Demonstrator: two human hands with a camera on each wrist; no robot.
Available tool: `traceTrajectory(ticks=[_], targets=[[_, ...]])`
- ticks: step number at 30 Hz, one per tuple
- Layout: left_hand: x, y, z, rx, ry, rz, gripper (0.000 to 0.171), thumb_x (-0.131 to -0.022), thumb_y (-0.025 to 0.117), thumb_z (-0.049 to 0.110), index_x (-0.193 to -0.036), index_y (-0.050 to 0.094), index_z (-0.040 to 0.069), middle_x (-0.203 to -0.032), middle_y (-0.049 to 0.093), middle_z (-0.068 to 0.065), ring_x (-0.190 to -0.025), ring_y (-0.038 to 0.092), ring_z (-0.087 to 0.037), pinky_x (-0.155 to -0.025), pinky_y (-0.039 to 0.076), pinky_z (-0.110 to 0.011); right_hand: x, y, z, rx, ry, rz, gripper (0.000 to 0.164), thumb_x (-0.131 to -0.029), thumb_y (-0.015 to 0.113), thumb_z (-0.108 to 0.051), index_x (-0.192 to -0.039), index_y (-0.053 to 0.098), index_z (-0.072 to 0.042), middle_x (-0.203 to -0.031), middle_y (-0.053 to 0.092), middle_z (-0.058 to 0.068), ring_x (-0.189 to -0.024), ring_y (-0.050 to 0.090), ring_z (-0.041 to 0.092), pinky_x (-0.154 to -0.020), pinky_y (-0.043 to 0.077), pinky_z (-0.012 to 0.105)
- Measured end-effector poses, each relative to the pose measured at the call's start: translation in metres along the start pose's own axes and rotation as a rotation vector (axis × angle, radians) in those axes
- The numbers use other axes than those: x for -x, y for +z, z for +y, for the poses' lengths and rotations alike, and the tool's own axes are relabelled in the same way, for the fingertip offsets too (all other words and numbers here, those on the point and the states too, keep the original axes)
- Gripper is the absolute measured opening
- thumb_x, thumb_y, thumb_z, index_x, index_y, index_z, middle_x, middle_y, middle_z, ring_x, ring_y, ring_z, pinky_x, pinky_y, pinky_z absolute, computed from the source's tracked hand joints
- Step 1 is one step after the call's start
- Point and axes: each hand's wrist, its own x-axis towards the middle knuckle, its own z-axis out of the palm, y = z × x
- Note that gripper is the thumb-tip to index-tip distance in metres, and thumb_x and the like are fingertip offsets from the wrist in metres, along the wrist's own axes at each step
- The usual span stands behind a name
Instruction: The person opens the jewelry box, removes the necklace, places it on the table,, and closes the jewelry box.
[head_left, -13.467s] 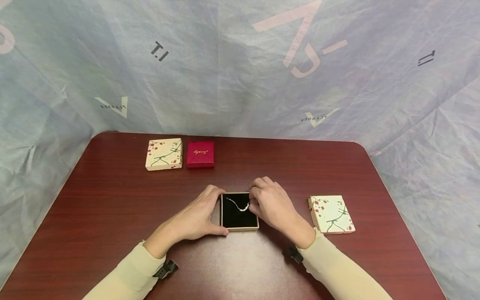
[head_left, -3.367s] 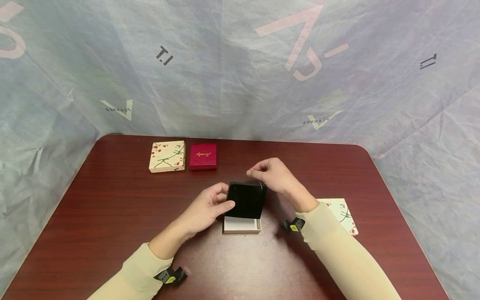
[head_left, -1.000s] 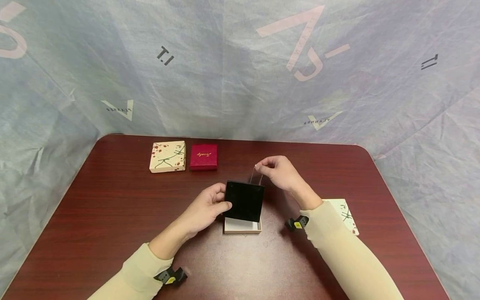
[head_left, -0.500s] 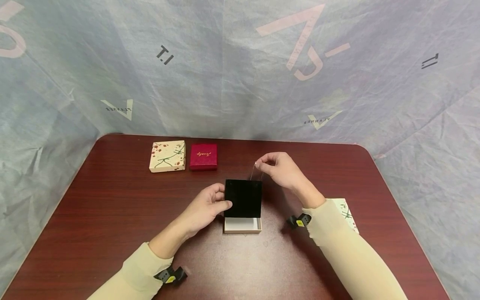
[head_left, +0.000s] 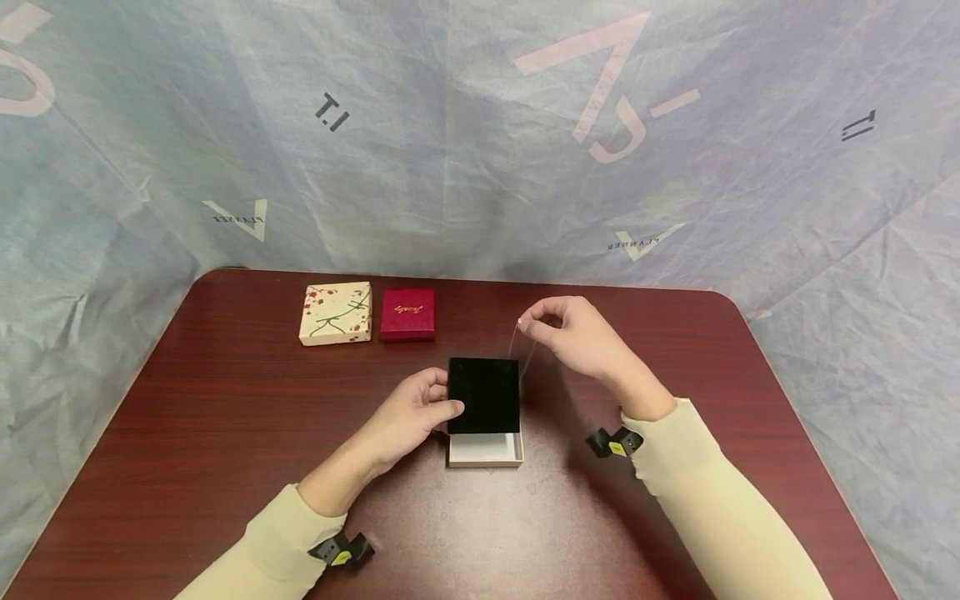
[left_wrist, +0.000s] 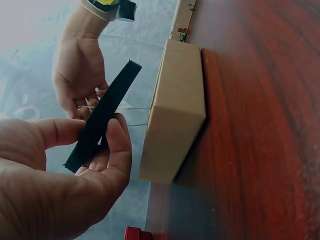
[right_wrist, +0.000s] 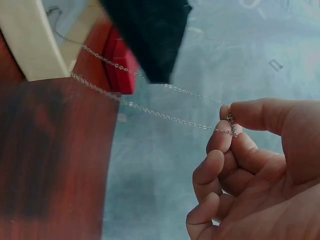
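Note:
My left hand (head_left: pixel 408 417) (left_wrist: pixel 60 175) pinches a black velvet pad (head_left: pixel 484 395) (left_wrist: pixel 102 115) by its left edge and holds it upright above the open beige box (head_left: pixel 485 450) (left_wrist: pixel 175 110). My right hand (head_left: pixel 573 333) (right_wrist: pixel 250 160) is raised behind and to the right of the pad. It pinches the ends of a thin silver chain (right_wrist: pixel 150 97) (head_left: pixel 517 346) between thumb and forefinger. The two strands run taut from the fingers down to the pad's back. The chain's lower part is hidden behind the pad.
A floral box (head_left: pixel 336 312) and a red box (head_left: pixel 407 313) sit side by side at the table's (head_left: pixel 187 433) far left. Pale printed sheeting (head_left: pixel 480 125) hangs behind the table. My right sleeve (head_left: pixel 720 508) covers the table's right side.
My right hand has lifted up and to the right, drawing the chain longer out from behind the pad. The left hand has turned the pad more upright. The floral lid at right is now hidden by my sleeve.

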Motion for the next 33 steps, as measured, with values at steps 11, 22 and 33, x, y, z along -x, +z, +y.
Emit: traceTrajectory(ticks=[11,22,33], targets=[[-0.001,-0.001,-0.001,0.003,-0.004,0.007,0.037,-0.100,0.064,0.005,-0.133,0.053,-0.008,-0.116,0.073,-0.017,-0.091,0.067,-0.020,-0.082,0.055,-0.031,0.014,-0.023,-0.018,-0.006,0.000,0.031,0.015,-0.103,0.068,-0.025,-0.107,0.077,-0.013,-0.108,0.075,0.002,-0.103,0.062,0.019,-0.091,0.047,0.040],[0.000,0.001,-0.001,0.012,-0.015,0.018,0.038,-0.100,0.064,0.003,-0.133,0.052,-0.009,-0.117,0.072,-0.018,-0.094,0.067,-0.019,-0.081,0.056,-0.030,0.031,-0.051,-0.037,-0.003,0.003,0.096,0.019,-0.104,0.068,-0.029,-0.109,0.077,-0.013,-0.107,0.073,0.003,-0.093,0.058,0.020,-0.080,0.045,0.035],[-0.001,0.000,-0.002,0.012,-0.005,0.015,0.038,-0.099,0.064,0.003,-0.133,0.052,-0.009,-0.116,0.072,-0.017,-0.091,0.066,-0.018,-0.080,0.055,-0.029,0.043,-0.074,-0.043,-0.014,0.013,0.206,0.019,-0.103,0.068,-0.027,-0.109,0.078,-0.011,-0.107,0.072,0.001,-0.090,0.058,0.019,-0.075,0.044,0.031]])
